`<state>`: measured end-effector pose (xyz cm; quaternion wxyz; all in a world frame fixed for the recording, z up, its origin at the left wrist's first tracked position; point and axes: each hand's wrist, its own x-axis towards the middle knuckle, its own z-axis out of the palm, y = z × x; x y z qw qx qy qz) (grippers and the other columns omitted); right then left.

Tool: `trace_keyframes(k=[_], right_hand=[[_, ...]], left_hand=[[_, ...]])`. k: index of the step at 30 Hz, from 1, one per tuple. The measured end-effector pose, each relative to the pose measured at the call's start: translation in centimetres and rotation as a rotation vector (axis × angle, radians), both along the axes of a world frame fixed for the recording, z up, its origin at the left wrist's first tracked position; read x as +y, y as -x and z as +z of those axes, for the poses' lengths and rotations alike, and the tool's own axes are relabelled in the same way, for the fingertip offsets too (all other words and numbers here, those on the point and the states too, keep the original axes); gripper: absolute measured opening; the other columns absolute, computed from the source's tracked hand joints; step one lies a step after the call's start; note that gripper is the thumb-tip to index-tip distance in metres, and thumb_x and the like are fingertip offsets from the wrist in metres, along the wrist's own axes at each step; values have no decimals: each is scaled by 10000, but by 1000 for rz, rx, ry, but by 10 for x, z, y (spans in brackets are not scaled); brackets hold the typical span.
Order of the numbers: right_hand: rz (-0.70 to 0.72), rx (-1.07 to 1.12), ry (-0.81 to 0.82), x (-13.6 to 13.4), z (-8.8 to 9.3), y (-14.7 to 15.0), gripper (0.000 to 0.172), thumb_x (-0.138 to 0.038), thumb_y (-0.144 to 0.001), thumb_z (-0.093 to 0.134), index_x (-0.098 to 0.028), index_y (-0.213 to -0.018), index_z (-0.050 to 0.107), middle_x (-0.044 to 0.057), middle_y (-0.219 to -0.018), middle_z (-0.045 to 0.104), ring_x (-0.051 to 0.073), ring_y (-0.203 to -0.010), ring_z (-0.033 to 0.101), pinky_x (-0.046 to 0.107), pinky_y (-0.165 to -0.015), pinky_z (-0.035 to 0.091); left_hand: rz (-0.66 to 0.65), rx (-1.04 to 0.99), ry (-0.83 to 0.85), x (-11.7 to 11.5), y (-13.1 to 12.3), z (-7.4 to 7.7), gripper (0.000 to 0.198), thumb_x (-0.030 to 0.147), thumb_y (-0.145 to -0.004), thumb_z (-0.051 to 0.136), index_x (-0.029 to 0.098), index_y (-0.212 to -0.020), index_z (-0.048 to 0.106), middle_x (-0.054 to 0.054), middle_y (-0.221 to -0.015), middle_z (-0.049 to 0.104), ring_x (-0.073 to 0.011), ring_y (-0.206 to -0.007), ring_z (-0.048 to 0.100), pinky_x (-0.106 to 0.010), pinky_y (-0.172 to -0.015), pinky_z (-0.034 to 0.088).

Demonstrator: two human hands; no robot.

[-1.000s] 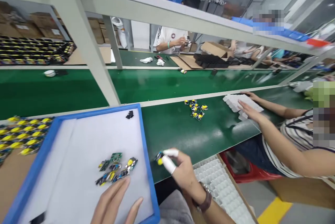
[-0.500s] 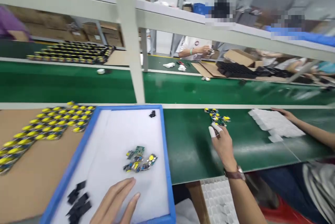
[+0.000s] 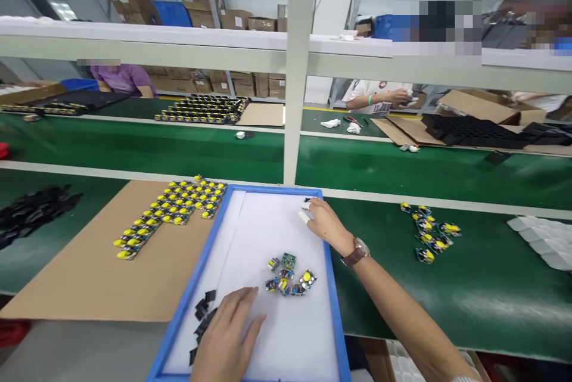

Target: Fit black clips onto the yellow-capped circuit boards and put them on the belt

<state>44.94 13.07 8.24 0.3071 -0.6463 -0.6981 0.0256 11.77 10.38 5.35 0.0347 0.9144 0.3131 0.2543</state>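
A blue-rimmed tray (image 3: 333,298) with a white lining lies in front of me. My left hand (image 3: 230,328) hovers over its near left part, fingers stretched and thumb apart, holding nothing. Beneath and beside it are several black pieces (image 3: 201,309), partly covered by the hand. Small circuit boards (image 3: 288,261) with yellow parts are clustered mid-tray. At the far right corner, my right hand (image 3: 328,226) reaches in over the rim, two fingertips in white covers and slightly apart. Small black pieces (image 3: 307,199) show at those fingertips, mostly hidden.
Rows of yellow-topped boards (image 3: 179,203) stand on cardboard (image 3: 147,286) at left, beside a black heap (image 3: 36,209). More loose boards (image 3: 426,230) and a white moulded tray (image 3: 545,242) lie on the green bench to the right. A shelf post (image 3: 295,84) rises behind the tray.
My view has swung left. My right hand has left the loose boards on the green bench and moved to the tray's far right corner. My left hand stays over the tray.
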Motion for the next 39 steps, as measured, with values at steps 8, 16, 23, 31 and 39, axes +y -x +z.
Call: trace_keyframes(k=[8,16,23,31,39], right_hand=[[657,-129,248,-29,3,123,143,-272,-951,643,-151,-914,710,114,-1026,692,252,-978,594,381,-885,464],[751,-288,243,-15,-12,198,130,-118,-931,585,-133,-860,693,119,-944,657,263,-914,555,383,-807,452],[680,-169,306,-24,0,170,168,-115,-954,578,-168,-840,689,62,-891,666,217,-842,577,324,-755,477],[479,281,376,-100,1,134,193,-136,-965,584,-234,-1044,730,45,-929,665,192,-828,633,297,-736,508],[102,979,339,-152,-29,98,271,-268,-894,720,-248,-1164,725,35,-928,693,179,-816,688,329,-790,590]], left_hand=[[454,27,99,24,58,6,278,347,-1007,461,215,-1150,660,-90,-1089,755,-273,-970,744,-403,-836,610],[389,10,335,-5,74,17,292,348,-1016,471,230,-1229,632,-75,-1154,732,-190,-868,759,-294,-751,620],[316,-56,206,8,62,26,252,304,-983,571,221,-1212,639,-88,-1155,718,-231,-1016,720,-354,-887,595],[58,-86,246,21,6,25,272,212,-994,546,213,-1260,604,-90,-1168,700,-233,-1085,669,-392,-943,568],[-276,143,273,13,-57,29,554,6,-923,504,264,-1413,522,-51,-1396,630,-312,-1338,484,-507,-1036,501]])
